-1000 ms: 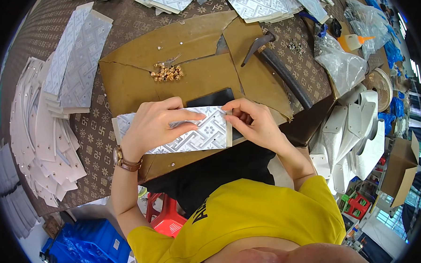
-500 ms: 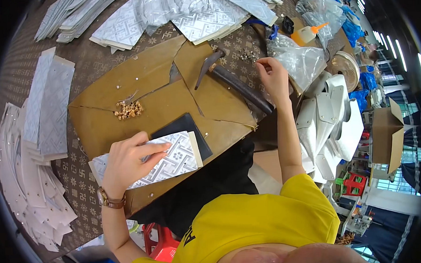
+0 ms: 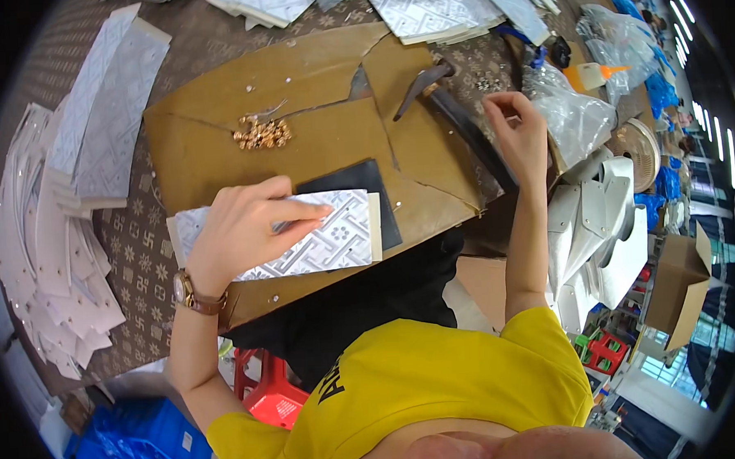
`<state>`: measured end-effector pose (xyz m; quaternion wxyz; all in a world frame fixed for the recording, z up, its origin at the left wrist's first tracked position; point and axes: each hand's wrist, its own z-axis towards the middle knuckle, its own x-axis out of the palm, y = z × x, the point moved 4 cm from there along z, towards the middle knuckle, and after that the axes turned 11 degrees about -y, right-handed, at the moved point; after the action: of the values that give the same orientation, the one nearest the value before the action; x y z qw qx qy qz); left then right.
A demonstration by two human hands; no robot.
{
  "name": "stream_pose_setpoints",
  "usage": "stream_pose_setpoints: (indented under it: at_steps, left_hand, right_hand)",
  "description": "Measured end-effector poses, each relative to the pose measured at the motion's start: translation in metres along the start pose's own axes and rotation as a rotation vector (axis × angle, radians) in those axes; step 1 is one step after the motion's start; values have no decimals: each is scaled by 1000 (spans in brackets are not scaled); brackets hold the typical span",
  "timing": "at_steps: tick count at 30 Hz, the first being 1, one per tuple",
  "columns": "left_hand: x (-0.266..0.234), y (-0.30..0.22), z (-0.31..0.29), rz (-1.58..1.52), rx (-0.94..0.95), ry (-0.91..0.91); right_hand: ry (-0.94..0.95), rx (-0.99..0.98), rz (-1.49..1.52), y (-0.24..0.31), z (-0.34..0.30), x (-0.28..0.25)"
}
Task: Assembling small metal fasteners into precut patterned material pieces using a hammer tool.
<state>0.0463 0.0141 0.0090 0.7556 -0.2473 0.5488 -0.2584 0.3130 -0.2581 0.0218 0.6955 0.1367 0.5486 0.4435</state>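
My left hand (image 3: 245,235) lies over a patterned white and grey panel (image 3: 347,238), gripping it, with thumb and forefinger tips close together on its face. Whether a small piece is between those fingertips cannot be seen. Under the panel's far side is a black square mat (image 3: 390,216). My right hand (image 3: 523,136) is raised beside a scatter of small silver parts (image 3: 488,83), fingers curled and tips pinched; what they hold, if anything, is too small to make out. A hammer (image 3: 461,115) with a dark handle lies between the hands. Gold-coloured studs (image 3: 265,134) are heaped on the brown board (image 3: 200,146).
Stacks of patterned panels (image 3: 120,109) and white pieces (image 3: 53,260) line the left side. Clear plastic bags (image 3: 572,114), an orange-topped bottle (image 3: 590,75), white leather-like pieces (image 3: 585,228) and a small fan (image 3: 633,148) stand at right. A red stool (image 3: 276,397) is below.
The view has shifted, so the table sits higher and further right. My right hand stays near the silver parts with its fingers more closed; my left hand stays on the panel.
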Motion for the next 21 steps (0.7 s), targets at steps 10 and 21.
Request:
stream_pose_setpoints:
  at_steps: [10, 21]
  left_hand:
    - [0, 3, -5, 17, -16, 29]
    - [1, 4, -6, 22, 18, 5]
  right_hand:
    - [704, -255, 394, 108, -101, 76]
    - [742, -216, 264, 116, -90, 86]
